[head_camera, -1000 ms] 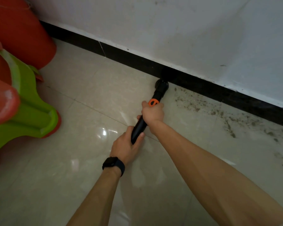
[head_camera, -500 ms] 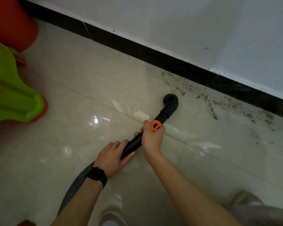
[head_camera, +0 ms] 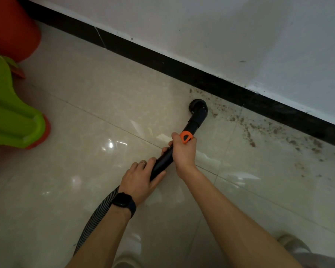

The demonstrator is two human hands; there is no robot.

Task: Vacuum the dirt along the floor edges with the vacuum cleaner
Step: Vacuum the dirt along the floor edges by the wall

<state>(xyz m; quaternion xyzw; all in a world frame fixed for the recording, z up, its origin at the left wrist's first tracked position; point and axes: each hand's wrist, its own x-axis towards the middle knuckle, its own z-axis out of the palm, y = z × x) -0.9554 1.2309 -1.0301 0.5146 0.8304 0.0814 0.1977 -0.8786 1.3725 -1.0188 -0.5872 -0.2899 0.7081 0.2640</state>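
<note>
Down at the floor's edge, the vacuum cleaner (head_camera: 163, 160) shows as a black rigid tube running diagonally from lower left to upper right. It has an orange collar (head_camera: 186, 136) partway along it and a short, thicker elbow above that. At the far end, a round black brush head (head_camera: 198, 108) sits on the pale glossy tile floor (head_camera: 85, 171), near the black skirting (head_camera: 162, 62) but not touching it. A grey ribbed hose (head_camera: 97, 213) leaves the tube's near end and curves down under the left forearm.

Both hands grip the tube. The right hand (head_camera: 184, 153) is wrapped round it just below the orange collar, thumb up against the collar. The left hand (head_camera: 141, 180) holds the lower end, with fingers curled over the top and the thumb along the near side. It wears a ring (head_camera: 143, 162), and there is a dark watch (head_camera: 123, 202) on the wrist.

Brown, crumbly dirt (head_camera: 248, 132) lies scattered along the skirting, starting at the brush head and spreading away to the right. The tiles left of the head look clean. Above the skirting rises a scuffed white wall (head_camera: 220, 31).

At the upper left stands an orange tub (head_camera: 12, 29). Only its outer side is in view, so its contents cannot be told. A green plastic seat (head_camera: 12, 120) with an orange foot stands just in front of it.
</note>
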